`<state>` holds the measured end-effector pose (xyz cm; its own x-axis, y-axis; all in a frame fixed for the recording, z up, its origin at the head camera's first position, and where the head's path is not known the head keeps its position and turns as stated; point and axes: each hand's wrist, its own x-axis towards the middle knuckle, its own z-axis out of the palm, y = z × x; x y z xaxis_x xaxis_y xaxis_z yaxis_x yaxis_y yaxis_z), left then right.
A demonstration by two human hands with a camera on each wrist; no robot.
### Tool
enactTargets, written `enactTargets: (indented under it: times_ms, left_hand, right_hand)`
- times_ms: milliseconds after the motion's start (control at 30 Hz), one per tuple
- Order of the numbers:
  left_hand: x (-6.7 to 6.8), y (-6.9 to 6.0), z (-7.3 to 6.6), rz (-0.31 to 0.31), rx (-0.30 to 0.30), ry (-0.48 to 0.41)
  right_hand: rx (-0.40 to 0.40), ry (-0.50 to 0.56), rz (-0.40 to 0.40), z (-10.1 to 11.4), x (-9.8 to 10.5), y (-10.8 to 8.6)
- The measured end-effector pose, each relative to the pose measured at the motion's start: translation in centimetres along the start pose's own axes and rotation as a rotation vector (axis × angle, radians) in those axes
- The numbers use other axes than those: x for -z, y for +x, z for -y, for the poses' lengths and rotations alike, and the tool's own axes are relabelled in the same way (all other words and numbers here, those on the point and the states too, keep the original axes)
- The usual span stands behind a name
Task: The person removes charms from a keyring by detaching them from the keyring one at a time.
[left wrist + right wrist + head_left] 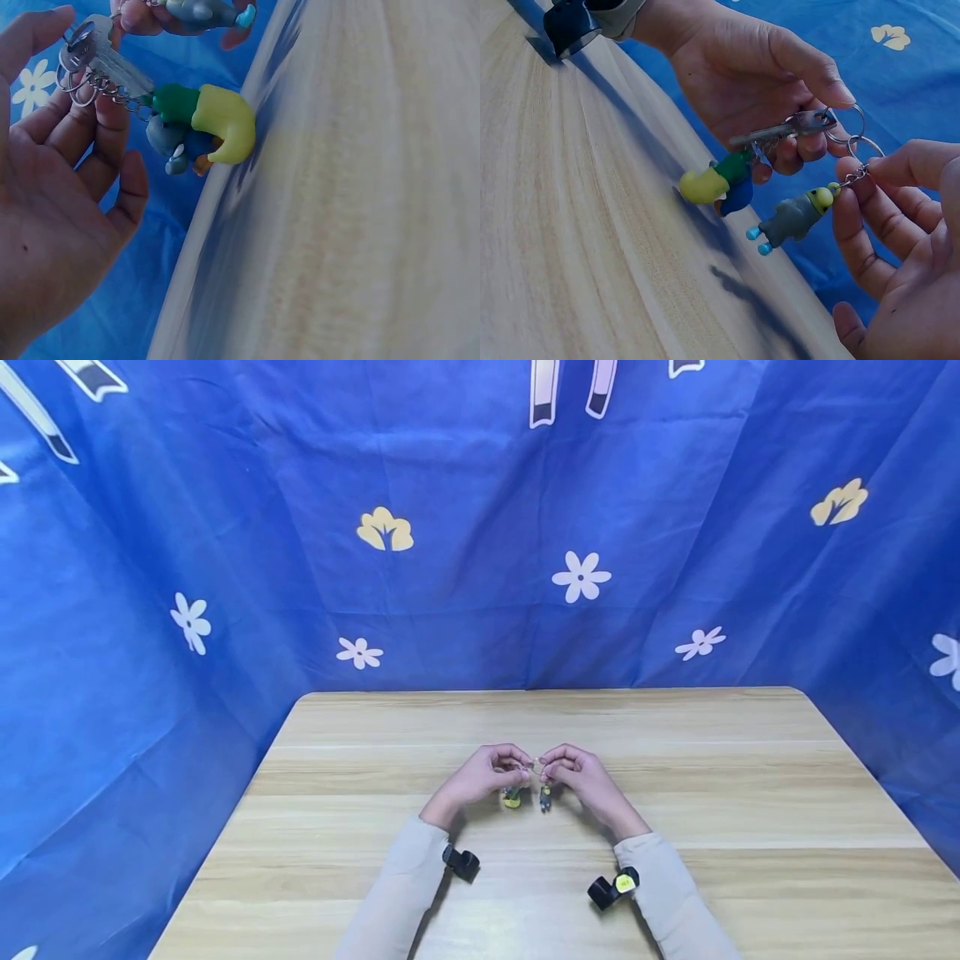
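Observation:
Over the table, my left hand (480, 777) pinches a metal key ring (67, 79) between thumb and fingers. From that ring hang a silver key (776, 133) and a yellow-and-green figure charm (225, 124) with grey and blue parts. My right hand (588, 781) pinches a second split ring (868, 148), whose short chain (853, 177) carries a grey figure charm (791, 217) with a yellow-green head and light blue feet. In the right wrist view the two rings meet between the fingertips; whether they are linked I cannot tell.
Below the hands is a light wood-grain table (337, 860) with rounded far corners. A blue curtain (465, 635) with flower and tree prints hangs behind and along both sides. Black wrist cameras sit on straps at the left (461, 864) and right sleeves (660, 877).

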<state>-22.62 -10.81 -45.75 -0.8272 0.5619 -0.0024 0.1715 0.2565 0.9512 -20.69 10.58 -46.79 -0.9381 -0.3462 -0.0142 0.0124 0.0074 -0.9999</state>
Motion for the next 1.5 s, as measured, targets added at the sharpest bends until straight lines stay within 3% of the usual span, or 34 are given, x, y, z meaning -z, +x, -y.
enactTargets:
  times_ms: [133, 400, 533, 800, 1100, 1500]
  left_hand:
    - [-0.10, 0.17, -0.04, 0.007, 0.014, -0.015]
    - [-0.09, 0.11, 0.15, -0.045, 0.004, -0.030]
    - [-0.02, 0.00, 0.05, -0.028, -0.004, -0.085]
    - [0.05, -0.10, 0.00, 0.019, -0.018, -0.103]
    - [0.15, -0.21, -0.34, 0.025, -0.014, -0.035]
    - [-0.06, -0.50, -0.22, 0.047, -0.034, -0.058]
  right_hand:
    - [0.012, -0.002, 0.000, -0.08, 0.02, -0.02]
    - [0.041, -0.028, 0.018, -0.17, -0.07, 0.09]
    - [0.047, -0.032, 0.022, -0.01, -0.21, 0.06]
    - [0.043, -0.039, 0.026, 0.11, -0.06, 0.05]
    - [0.034, -0.028, 0.023, 0.22, 0.15, -0.14]
    - [0.026, -0.051, 0.030, -0.03, 0.03, -0.27]
